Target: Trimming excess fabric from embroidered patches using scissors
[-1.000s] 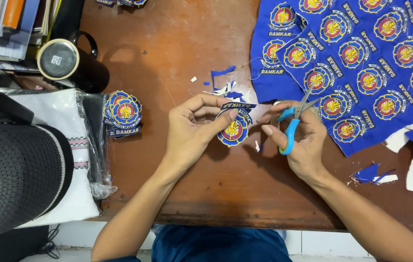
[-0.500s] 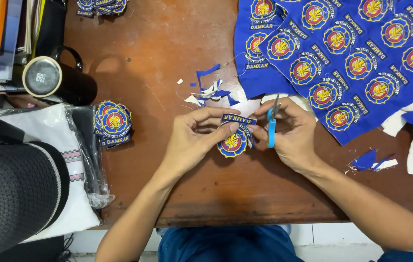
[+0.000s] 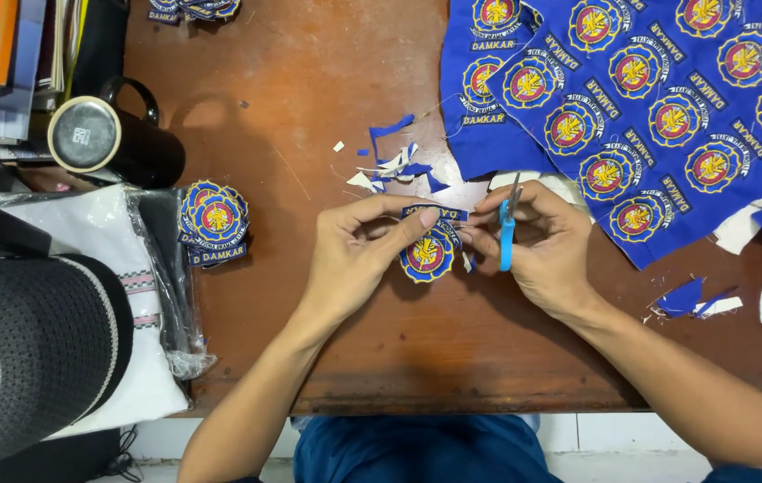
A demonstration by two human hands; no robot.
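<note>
Left hand (image 3: 359, 255) is pinching a round embroidered patch (image 3: 427, 255) w/ thumb & fingers; right hand (image 3: 537, 246) is gripping blue-handled scissors (image 3: 507, 228) beside it, over worn wood table (image 3: 309, 80).

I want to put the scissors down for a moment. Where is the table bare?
Bare wood lies between the black mug and the blue scraps, and along the near table edge between the forearms. The right side is crowded by the patch sheet.

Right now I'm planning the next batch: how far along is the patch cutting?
Done: a stack of cut patches lies left, scraps above the hands. In hand: the left hand holds one patch, the right hand the scissors. Left: the blue sheet still carries many uncut patches.
</note>
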